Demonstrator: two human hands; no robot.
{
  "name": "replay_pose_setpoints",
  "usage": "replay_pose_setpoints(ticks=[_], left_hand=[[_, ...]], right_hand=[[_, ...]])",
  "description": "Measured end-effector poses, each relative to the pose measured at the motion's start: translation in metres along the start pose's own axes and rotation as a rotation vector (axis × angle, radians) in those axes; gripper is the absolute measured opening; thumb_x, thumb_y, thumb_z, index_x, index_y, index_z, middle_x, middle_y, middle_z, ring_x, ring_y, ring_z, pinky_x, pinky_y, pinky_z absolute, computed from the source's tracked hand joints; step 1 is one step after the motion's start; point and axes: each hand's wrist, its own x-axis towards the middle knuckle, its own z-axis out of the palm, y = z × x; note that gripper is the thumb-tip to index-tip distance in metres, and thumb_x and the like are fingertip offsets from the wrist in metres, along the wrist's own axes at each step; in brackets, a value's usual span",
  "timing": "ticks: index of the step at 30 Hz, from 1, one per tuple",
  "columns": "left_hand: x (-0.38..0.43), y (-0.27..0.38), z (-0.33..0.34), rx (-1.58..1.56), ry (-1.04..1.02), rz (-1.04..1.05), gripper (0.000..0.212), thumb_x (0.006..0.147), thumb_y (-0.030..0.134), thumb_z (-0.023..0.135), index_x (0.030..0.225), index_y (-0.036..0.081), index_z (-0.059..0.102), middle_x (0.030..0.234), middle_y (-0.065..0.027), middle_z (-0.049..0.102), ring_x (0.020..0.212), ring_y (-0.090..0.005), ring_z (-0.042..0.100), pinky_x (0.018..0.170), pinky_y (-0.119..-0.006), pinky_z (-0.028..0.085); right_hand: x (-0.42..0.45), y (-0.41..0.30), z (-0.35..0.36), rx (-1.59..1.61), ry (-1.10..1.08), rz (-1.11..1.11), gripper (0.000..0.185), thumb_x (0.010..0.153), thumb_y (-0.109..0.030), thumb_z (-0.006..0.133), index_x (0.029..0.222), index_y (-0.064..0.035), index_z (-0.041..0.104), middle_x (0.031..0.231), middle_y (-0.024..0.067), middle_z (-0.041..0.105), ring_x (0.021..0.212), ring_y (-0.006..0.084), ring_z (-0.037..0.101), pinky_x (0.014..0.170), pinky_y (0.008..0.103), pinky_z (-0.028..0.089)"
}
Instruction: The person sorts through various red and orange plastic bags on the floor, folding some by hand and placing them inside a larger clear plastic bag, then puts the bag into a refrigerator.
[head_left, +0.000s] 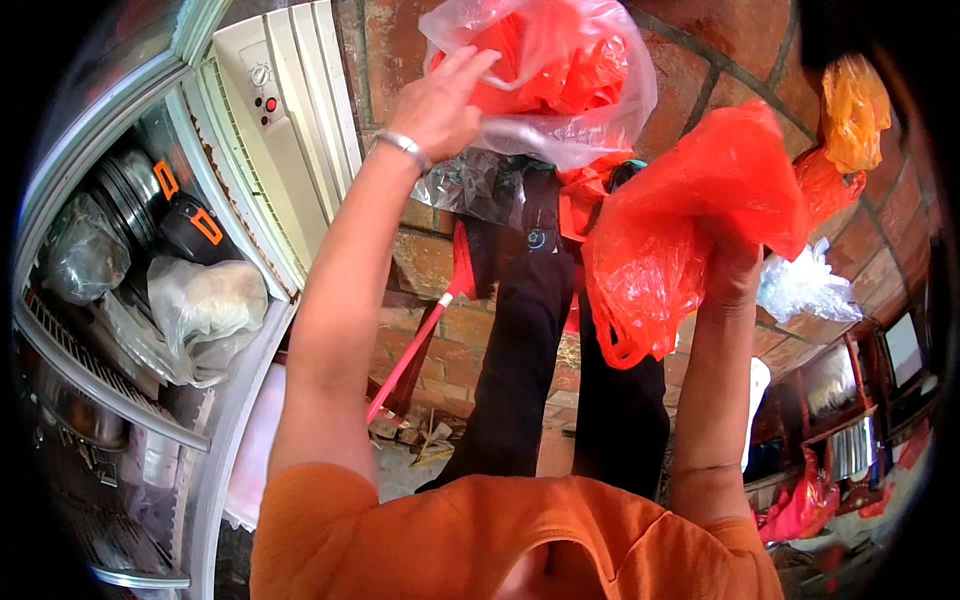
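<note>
A translucent plastic bag (637, 82) stuffed with red plastic bags (592, 71) lies on the brick floor before me. At its left rim is my left hand (442, 105), fingers spread and a silver bracelet on the wrist; whether it touches the film is unclear. My right hand (731, 266) grips a loose red plastic bag (675, 202), which hangs over it and hides most of the fingers. Below the stuffed bag, clear plastic film (480, 187) lies by my feet.
On the left stand an open glass-fronted cabinet (247, 390) with pots and bags, and a cream appliance (300, 105) with a dial. A red-handled broom (409, 356) lies by my leg. To the right are an orange bag (855, 112) and crumpled white plastic (806, 285).
</note>
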Motion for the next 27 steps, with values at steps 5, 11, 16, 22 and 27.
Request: replay_pose_setpoints(ticks=[5, 11, 16, 22, 27], left_hand=[[0.031, -0.004, 0.003, 0.162, 0.005, 0.090, 0.022, 0.077, 0.011, 0.053, 0.093, 0.017, 0.066, 0.091, -0.0105, 0.063, 0.086, -0.0285, 0.061, 0.074, -0.039, 0.049], [0.046, 0.037, -0.046, -1.078, 0.099, -0.192, 0.003, 0.083, 0.004, 0.059, 0.084, 0.006, 0.060, 0.078, 0.0018, 0.061, 0.070, -0.0059, 0.056, 0.061, -0.020, 0.045], [0.047, 0.043, -0.044, -0.939, 0.148, -0.019, 0.005, 0.085, 0.004, 0.058, 0.089, 0.005, 0.060, 0.076, 0.0024, 0.059, 0.062, -0.0048, 0.051, 0.055, -0.018, 0.041], [0.031, 0.062, -0.025, -0.772, 0.388, 0.098, 0.010, 0.082, -0.002, 0.059, 0.091, 0.002, 0.060, 0.077, 0.0022, 0.058, 0.069, -0.0050, 0.052, 0.061, -0.018, 0.043], [0.009, 0.056, 0.031, -0.447, 0.571, 0.394, 0.021, 0.082, 0.003, 0.063, 0.101, 0.001, 0.055, 0.106, -0.0094, 0.057, 0.090, -0.0140, 0.057, 0.080, -0.026, 0.045]], right_hand=[[0.037, 0.010, 0.013, -0.059, -0.283, -0.263, 0.042, 0.079, -0.022, 0.066, 0.114, -0.0019, 0.053, 0.111, 0.0097, 0.058, 0.100, 0.0243, 0.057, 0.087, 0.0375, 0.046], [0.123, 0.029, 0.083, -0.770, -0.564, -0.699, 0.018, 0.080, -0.011, 0.061, 0.096, -0.0019, 0.062, 0.091, 0.0092, 0.065, 0.083, 0.0186, 0.061, 0.075, 0.0325, 0.048], [0.199, 0.056, 0.073, -0.298, -0.247, -0.339, 0.029, 0.079, -0.005, 0.059, 0.108, -0.0062, 0.060, 0.099, 0.0064, 0.064, 0.090, 0.0195, 0.061, 0.082, 0.0314, 0.048], [0.197, 0.069, 0.046, -1.410, 0.275, -0.100, 0.026, 0.081, -0.006, 0.050, 0.104, -0.0053, 0.063, 0.089, 0.0107, 0.065, 0.077, 0.0199, 0.061, 0.066, 0.0338, 0.050], [0.247, 0.127, 0.002, -0.662, 0.429, -0.127, 0.020, 0.077, -0.012, 0.050, 0.090, -0.0034, 0.062, 0.071, 0.0155, 0.061, 0.061, 0.0273, 0.058, 0.057, 0.0440, 0.047]])
